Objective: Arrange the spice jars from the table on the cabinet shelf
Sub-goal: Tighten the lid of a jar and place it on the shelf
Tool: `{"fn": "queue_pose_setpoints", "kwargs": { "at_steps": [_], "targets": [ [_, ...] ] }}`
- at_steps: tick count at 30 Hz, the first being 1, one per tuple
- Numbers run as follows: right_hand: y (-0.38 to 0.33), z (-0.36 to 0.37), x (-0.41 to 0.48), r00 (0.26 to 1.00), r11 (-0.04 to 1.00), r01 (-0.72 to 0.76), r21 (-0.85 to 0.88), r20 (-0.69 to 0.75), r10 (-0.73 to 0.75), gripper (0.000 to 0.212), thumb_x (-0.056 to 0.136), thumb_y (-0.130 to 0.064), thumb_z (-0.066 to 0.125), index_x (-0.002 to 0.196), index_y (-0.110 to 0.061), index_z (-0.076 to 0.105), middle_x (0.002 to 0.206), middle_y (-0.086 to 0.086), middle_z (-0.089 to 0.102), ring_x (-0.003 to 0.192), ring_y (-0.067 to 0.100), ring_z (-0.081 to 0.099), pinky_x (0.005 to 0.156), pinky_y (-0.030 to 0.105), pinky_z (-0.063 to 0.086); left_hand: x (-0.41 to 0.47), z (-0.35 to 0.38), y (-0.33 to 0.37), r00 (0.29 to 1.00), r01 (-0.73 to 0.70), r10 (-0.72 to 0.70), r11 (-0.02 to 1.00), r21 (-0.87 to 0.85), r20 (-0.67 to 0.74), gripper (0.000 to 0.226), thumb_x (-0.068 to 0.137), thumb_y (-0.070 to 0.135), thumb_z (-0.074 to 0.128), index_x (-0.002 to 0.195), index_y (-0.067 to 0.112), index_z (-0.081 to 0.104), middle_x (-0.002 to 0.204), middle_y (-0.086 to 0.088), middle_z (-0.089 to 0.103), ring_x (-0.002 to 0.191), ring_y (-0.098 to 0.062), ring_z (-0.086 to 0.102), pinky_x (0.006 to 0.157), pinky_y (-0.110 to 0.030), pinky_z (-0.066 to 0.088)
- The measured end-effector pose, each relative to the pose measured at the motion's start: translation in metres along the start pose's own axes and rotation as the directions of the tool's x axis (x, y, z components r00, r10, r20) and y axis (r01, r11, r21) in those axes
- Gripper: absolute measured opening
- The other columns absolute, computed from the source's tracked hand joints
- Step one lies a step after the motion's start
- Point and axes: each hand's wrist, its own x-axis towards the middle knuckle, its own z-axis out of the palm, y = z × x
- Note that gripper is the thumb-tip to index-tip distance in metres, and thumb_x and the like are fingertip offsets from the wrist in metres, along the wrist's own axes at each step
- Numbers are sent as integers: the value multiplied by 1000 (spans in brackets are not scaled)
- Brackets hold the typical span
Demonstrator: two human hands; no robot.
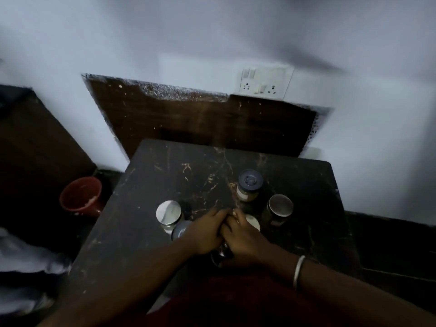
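Head view: left hand (207, 232), right hand (246, 238) overlap above a jar (223, 253); grip unclear.

Probably a dim home room: dark marbled table (151, 197), wall switchboard (265, 83), red bucket (81, 197) on floor.

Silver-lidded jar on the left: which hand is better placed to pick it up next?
Left, likely. The left hand lies close beside the silver-lidded jar; the right hand sits farther off and would have to cross the left.
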Motion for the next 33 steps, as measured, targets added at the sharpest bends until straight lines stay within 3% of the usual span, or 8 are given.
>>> {"fn": "queue_pose_setpoints", "kwargs": {
  "at_steps": [2,6,10,14,19,24,30,33],
  "targets": [
    [-1,9,1,998,995,60,-77,-1,-60,102,74,-66,73,149,-5,42,152,20,45,144,48,32,124,60,18,-5,9,-5,1000,13,-13,1000,1,14,71,88,20,67,154,18,40,148,-11,51,129,-26,55,98,-23,42],
    [1,26,5,997,982,70,-173,-1,-71,86,91,-66,50,146,0,45,144,23,53,139,46,43,126,59,4,-9,21,-10,998,54,-54,999,6,42,73,91,21,66,157,16,35,150,-14,49,131,-30,55,106,-34,45],
    [-1,31,9,996,989,79,-128,-28,-83,78,85,-59,67,135,-1,55,129,20,63,125,48,49,115,57,34,-12,24,-11,996,71,-70,997,-17,56,73,91,19,67,157,17,36,151,-14,49,133,-28,54,107,-30,43],
    [-2,23,9,990,996,87,-21,-106,-88,70,85,-59,62,133,-9,55,127,13,63,121,41,52,105,46,44,-20,19,-12,999,31,-32,992,-124,-7,69,86,6,63,152,15,43,143,-12,58,129,-23,57,103,-22,41],
    [8,-38,12,996,947,-62,314,-47,81,83,63,-59,76,134,-28,46,123,2,58,114,20,53,90,40,53,-19,-6,-6,961,41,-171,867,-497,-219,47,96,-5,56,135,21,56,124,1,68,111,13,62,97,-12,46],
    [19,-118,8,992,741,-46,670,-54,111,68,73,-29,85,130,-35,49,119,-13,59,104,5,66,75,20,58,-11,-56,22,956,-43,-185,679,-733,-227,27,108,17,47,125,11,67,114,-1,75,106,-13,72,87,-24,57],
    [6,-185,-1,899,648,106,754,-352,262,58,68,-56,71,118,-30,61,112,-5,66,100,12,68,80,32,61,-10,-100,76,941,-204,-132,516,-832,-312,51,106,38,35,141,5,52,136,-22,61,125,-38,62,104,-46,54],
    [-10,-198,-3,792,563,211,799,-477,380,47,71,-56,70,105,-24,68,95,-6,70,86,5,68,72,23,56,-11,-114,105,928,-216,-188,432,-876,-322,62,103,48,34,143,3,50,137,-30,59,128,-51,56,103,-53,51]
  ]
}}
